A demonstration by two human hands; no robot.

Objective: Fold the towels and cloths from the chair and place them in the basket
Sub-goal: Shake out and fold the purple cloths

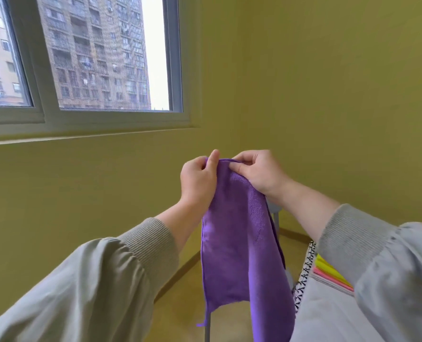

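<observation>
Two hands, our left hand (199, 181) and right hand (259, 174), pinch the top edge of the soft purple knitted cloth (239, 243) held up ahead, fingers clenched on it; light and limp, it handles best by its corners.

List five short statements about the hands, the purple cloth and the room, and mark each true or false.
1. The left hand and the right hand both pinch the top edge of the purple cloth. True.
2. The purple cloth lies flat on a table. False: it hangs in the air from the two hands.
3. A window shows at the upper left. True.
4. The wall is blue. False: it is yellow-green.
5. A yellow cloth and a pink cloth show at the lower right. True.
</observation>
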